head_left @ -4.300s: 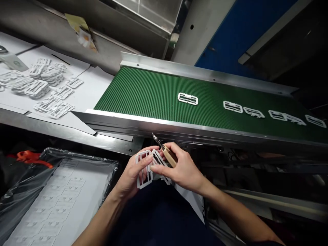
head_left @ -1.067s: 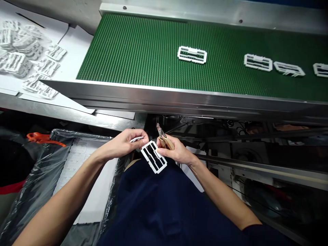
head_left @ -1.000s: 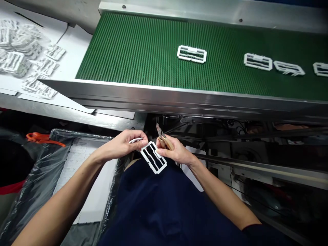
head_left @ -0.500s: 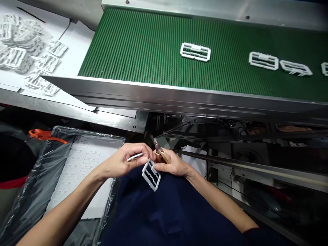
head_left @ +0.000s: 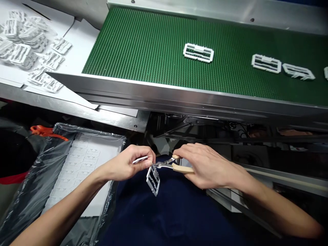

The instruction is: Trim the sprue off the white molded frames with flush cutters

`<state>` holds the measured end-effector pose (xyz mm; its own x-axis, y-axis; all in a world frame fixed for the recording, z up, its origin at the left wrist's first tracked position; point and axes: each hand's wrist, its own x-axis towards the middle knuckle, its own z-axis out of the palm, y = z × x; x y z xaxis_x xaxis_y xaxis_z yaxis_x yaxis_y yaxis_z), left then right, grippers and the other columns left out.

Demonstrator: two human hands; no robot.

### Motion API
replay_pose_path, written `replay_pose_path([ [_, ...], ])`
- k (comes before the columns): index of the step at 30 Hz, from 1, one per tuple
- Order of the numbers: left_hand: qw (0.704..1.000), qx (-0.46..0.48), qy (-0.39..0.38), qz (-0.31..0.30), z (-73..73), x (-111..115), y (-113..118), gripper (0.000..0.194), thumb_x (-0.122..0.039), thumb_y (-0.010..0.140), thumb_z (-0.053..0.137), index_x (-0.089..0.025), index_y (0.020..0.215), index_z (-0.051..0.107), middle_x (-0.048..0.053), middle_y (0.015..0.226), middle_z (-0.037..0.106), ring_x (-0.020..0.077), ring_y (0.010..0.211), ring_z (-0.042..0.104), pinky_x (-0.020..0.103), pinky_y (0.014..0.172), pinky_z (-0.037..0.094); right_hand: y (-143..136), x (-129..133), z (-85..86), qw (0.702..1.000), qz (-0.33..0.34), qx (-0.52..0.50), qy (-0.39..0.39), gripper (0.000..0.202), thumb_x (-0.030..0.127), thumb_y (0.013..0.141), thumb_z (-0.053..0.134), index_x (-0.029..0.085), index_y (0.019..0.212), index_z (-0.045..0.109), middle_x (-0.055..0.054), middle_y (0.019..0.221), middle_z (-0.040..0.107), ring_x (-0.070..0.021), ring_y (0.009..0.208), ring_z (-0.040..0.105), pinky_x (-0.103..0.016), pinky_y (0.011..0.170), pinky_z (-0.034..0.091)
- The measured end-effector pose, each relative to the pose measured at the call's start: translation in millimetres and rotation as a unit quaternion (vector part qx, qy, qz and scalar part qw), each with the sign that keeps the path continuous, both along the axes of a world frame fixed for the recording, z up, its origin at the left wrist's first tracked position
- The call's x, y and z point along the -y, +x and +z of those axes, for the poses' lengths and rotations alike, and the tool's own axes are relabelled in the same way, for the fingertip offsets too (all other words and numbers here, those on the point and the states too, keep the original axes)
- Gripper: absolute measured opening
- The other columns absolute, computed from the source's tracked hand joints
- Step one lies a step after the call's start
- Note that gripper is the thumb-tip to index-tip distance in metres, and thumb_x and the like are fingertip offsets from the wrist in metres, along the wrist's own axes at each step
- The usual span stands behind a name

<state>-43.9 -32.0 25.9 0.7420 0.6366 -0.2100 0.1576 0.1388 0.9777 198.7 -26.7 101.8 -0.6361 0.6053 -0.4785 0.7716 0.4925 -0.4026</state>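
My left hand (head_left: 134,162) pinches a white plastic frame (head_left: 153,181) that hangs tilted below its fingertips. A second thin white piece (head_left: 139,159) shows between the same fingers. My right hand (head_left: 205,165) is wrapped round the cream handles of a pair of cutting pliers (head_left: 183,168). The plier handles are spread, and the metal jaws point left at the top of the hanging frame, beside my left fingertips. Whether the jaws touch the frame is too small to tell.
A green conveyor belt (head_left: 143,44) with several white frames (head_left: 198,53) runs across the top behind a metal rail (head_left: 164,94). Piled white parts (head_left: 22,54) lie at upper left. A plastic-lined box (head_left: 77,167) with an orange tool (head_left: 47,132) at its edge stands lower left.
My right hand has moved right, off the frame, and now grips the pliers by their handles, with the jaws turned left. The frame hangs from my left hand alone, turned more edge-on.
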Motion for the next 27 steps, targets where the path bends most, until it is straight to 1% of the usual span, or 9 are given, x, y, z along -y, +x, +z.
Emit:
replay_pose_path([
  [4,1.000,-0.020,0.003,-0.012,1.8,0,1,0.024,-0.033,0.090,0.047,-0.014,0.078,0.055,0.002,0.078,0.056,0.0130,0.068,0.047,0.025,0.063,0.038,-6,-4,8.1,0.997,0.050,0.052,0.030,0.019,0.022,0.075,0.052,0.019,0.094,0.054,-0.002,0.080,0.054,-0.0171,0.071,0.048,-0.030,0.065,0.033],
  [6,0.999,-0.026,0.009,-0.016,3.1,0,2,0.025,-0.034,0.090,0.047,-0.014,0.079,0.055,0.001,0.076,0.056,0.0127,0.066,0.046,0.025,0.061,0.037,-8,-7,11.4,0.995,0.069,0.071,0.033,0.018,0.021,0.073,0.051,0.019,0.091,0.054,-0.002,0.078,0.054,-0.0177,0.069,0.047,-0.030,0.064,0.033],
  [9,0.999,-0.027,0.014,-0.020,5.5,0,3,0.027,-0.036,0.090,0.046,-0.014,0.079,0.056,0.001,0.075,0.056,0.0124,0.066,0.045,0.024,0.059,0.037,-12,-10,18.1,0.992,0.089,0.089,0.033,0.022,0.019,0.071,0.050,0.019,0.091,0.055,-0.003,0.079,0.054,-0.0188,0.070,0.049,-0.031,0.065,0.033],
  [14,0.999,-0.021,0.027,-0.026,7.9,-1,5,0.027,-0.035,0.091,0.045,-0.014,0.079,0.055,0.000,0.075,0.055,0.0116,0.066,0.045,0.023,0.059,0.036,-17,-13,29.5,0.989,0.098,0.110,0.024,0.023,0.018,0.070,0.050,0.018,0.092,0.056,-0.005,0.079,0.055,-0.0205,0.073,0.052,-0.032,0.068,0.036],
  [19,0.999,-0.017,0.025,-0.027,7.7,-2,7,0.027,-0.037,0.091,0.044,-0.015,0.078,0.054,0.000,0.076,0.055,0.0127,0.068,0.046,0.023,0.060,0.036,-18,-12,30.9,0.986,0.120,0.105,0.048,0.020,0.020,0.069,0.052,0.018,0.089,0.056,-0.007,0.078,0.056,-0.0217,0.070,0.052,-0.034,0.066,0.036],
  [23,0.999,-0.019,0.029,-0.031,6.8,-1,7,0.027,-0.037,0.091,0.044,-0.015,0.078,0.054,0.001,0.075,0.054,0.0130,0.067,0.046,0.023,0.059,0.036,-21,-11,31.5,0.982,0.135,0.113,0.068,0.017,0.020,0.067,0.055,0.019,0.085,0.056,-0.008,0.074,0.058,-0.0209,0.064,0.053,-0.033,0.060,0.035],
  [27,0.999,-0.026,0.031,-0.032,6.9,0,7,0.024,-0.034,0.090,0.046,-0.016,0.076,0.054,0.000,0.073,0.054,0.0124,0.065,0.046,0.023,0.057,0.035,-32,-14,37.7,0.979,0.143,0.125,0.081,0.007,0.020,0.066,0.057,0.019,0.072,0.054,-0.007,0.064,0.056,-0.0191,0.053,0.052,-0.031,0.051,0.030],
])
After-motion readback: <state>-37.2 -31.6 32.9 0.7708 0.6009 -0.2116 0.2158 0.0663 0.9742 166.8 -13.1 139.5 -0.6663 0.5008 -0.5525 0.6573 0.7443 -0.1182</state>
